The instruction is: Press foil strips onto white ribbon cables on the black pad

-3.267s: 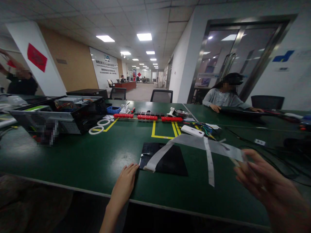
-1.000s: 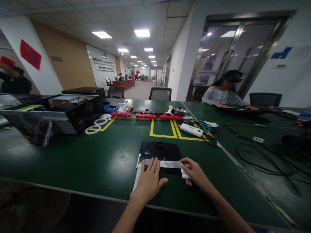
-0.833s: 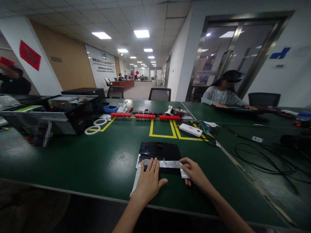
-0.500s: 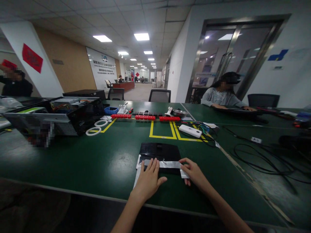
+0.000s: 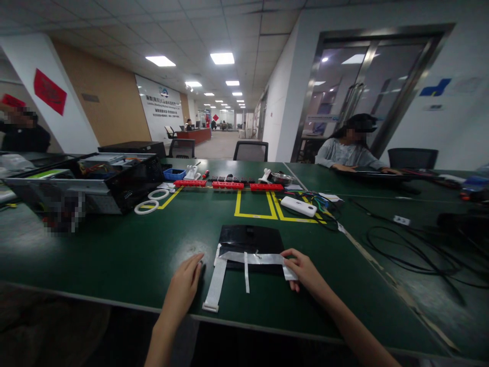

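Note:
A black flat panel (image 5: 250,237) lies on the green table in front of me. Across its near part runs a silvery flat strip (image 5: 263,259), and my right hand (image 5: 301,270) pinches the right end, where a white folded piece shows under the fingers. From the panel's left side a white ribbon cable (image 5: 217,283) hangs toward me, ending in a connector (image 5: 210,307) near the table's front edge. A narrow white strip (image 5: 246,278) crosses the silvery one and extends toward me. Left of the cable, my left hand (image 5: 185,280) holds nothing visible, its fingers stretched forward.
An opened computer case (image 5: 126,181) stands at left, with two white tape rolls (image 5: 147,206) beside it. Red strips (image 5: 228,185) and a white device (image 5: 298,206) lie further back. Black cables (image 5: 405,250) coil at right. A person (image 5: 351,145) sits across the table.
My left hand has come off the silvery strip and moved left, which uncovers the ribbon cable, its connector and the narrow white strip. My right hand stays at the strip's right end.

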